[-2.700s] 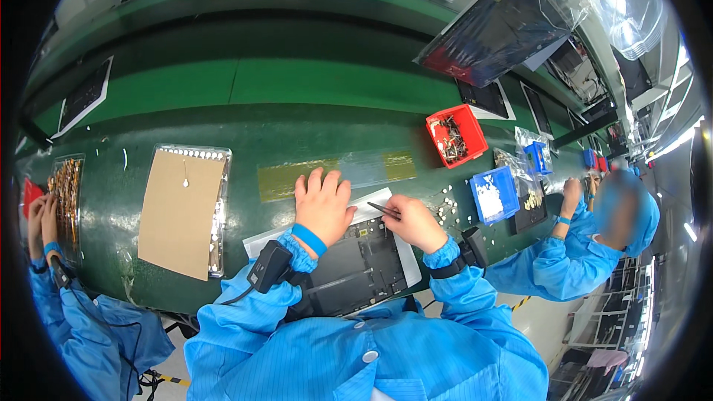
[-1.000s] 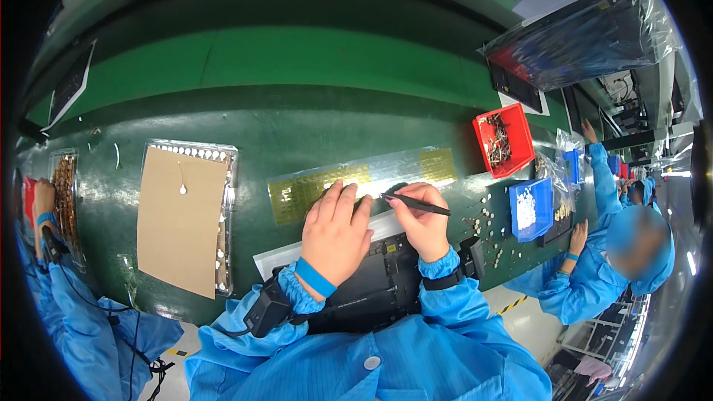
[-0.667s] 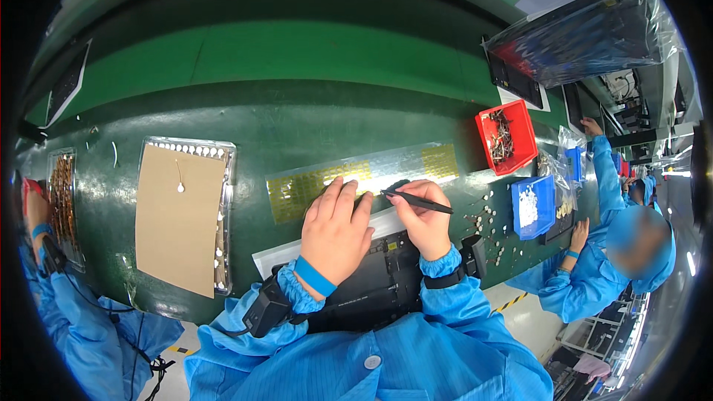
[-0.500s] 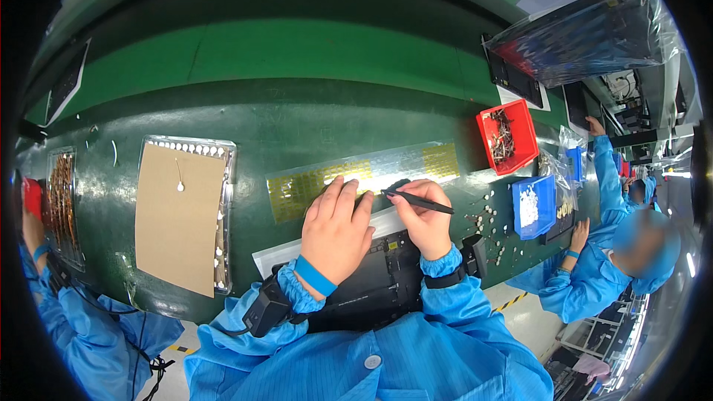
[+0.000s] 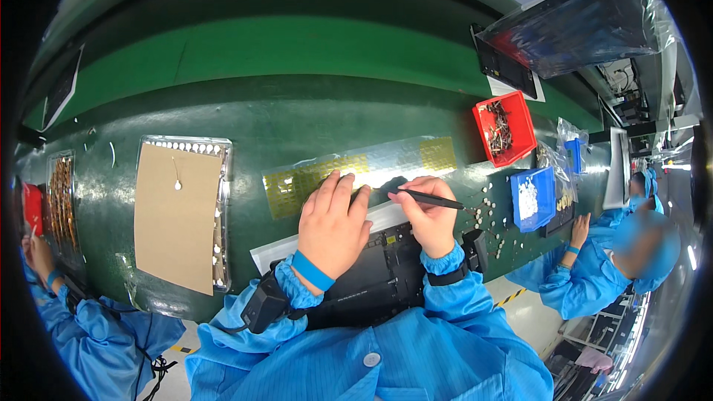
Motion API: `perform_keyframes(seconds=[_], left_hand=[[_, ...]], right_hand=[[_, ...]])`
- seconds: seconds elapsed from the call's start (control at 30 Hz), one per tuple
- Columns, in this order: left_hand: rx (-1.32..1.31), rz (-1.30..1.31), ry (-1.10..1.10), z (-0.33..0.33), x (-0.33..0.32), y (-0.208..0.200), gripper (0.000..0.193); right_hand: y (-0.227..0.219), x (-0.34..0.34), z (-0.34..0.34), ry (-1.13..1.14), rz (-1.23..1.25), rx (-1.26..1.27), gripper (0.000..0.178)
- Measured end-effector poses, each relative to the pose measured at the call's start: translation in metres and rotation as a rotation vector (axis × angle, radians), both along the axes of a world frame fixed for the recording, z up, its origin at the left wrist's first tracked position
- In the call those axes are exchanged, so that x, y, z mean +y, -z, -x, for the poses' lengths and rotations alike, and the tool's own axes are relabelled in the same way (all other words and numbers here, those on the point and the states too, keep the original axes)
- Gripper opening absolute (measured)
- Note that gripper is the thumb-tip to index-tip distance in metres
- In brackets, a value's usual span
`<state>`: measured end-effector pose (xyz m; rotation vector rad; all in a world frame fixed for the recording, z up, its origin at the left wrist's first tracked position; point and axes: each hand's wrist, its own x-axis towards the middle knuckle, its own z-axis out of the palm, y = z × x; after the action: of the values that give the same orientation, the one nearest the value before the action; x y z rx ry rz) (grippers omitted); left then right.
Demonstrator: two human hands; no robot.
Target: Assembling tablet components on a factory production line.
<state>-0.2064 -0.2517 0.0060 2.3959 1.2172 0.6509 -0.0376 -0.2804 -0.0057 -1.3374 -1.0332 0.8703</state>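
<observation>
My left hand (image 5: pixel 330 230) lies flat with fingers stretched, its fingertips on a clear sheet (image 5: pixel 394 167) that carries yellow stickers (image 5: pixel 293 189). Between thumb and fingers of my right hand (image 5: pixel 431 219) I grip slim black tweezers (image 5: pixel 434 199), their tip pointing left, just past the sheet's near edge. A small dark shadow falls on the sheet beside that hand. Beneath both wrists, close to my body, lies a black laptop casing (image 5: pixel 379 278), partly covered by my arms. A pale strip (image 5: pixel 386 215) runs along its far edge.
Left stands a clear tray topped by brown cardboard (image 5: pixel 178 215), with one white round part (image 5: pixel 178 186) on it. Right are a red bin (image 5: pixel 505 130) of small metal parts, a blue bin (image 5: pixel 533 200) of white pieces and scattered small discs (image 5: pixel 486 215). Co-workers sit at both sides.
My right hand has moved slightly right, drawing the tweezers away from my left fingers. My left hand stays on the sheet. The right co-worker's far arm has withdrawn from the bench.
</observation>
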Motion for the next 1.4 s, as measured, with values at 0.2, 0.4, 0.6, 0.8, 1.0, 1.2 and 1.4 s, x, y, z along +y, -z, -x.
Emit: perform_keyframes(seconds=[0.2,0.4,0.6,0.8,1.0,1.2,1.4], left_hand=[[-0.112,0.011,0.025,0.011,0.003,-0.015,0.037],[-0.099,0.191,0.164,0.024,-0.008,-0.011,0.02],[-0.131,0.174,0.166,0.028,-0.01,-0.002,0.014],[-0.197,0.169,0.151,0.028,-0.01,-0.001,0.012],[-0.251,0.107,0.241,0.026,-0.014,0.004,0.015],[-0.15,0.017,0.268,0.024,-0.019,0.005,0.015],[-0.124,-0.005,0.264,0.023,-0.019,0.004,0.014]], right_hand=[[-0.025,-0.035,0.01,-0.071,0.191,0.237,0.015],[-0.012,-0.055,0.013,-0.089,0.265,0.271,0.016],[-0.011,-0.053,0.017,-0.087,0.26,0.201,0.013],[-0.01,-0.053,0.017,-0.089,0.261,0.197,0.013],[-0.01,-0.055,0.019,-0.075,0.267,0.173,0.013],[-0.008,-0.055,0.02,-0.072,0.268,0.182,0.013],[-0.007,-0.055,0.02,-0.073,0.251,0.18,0.013]])
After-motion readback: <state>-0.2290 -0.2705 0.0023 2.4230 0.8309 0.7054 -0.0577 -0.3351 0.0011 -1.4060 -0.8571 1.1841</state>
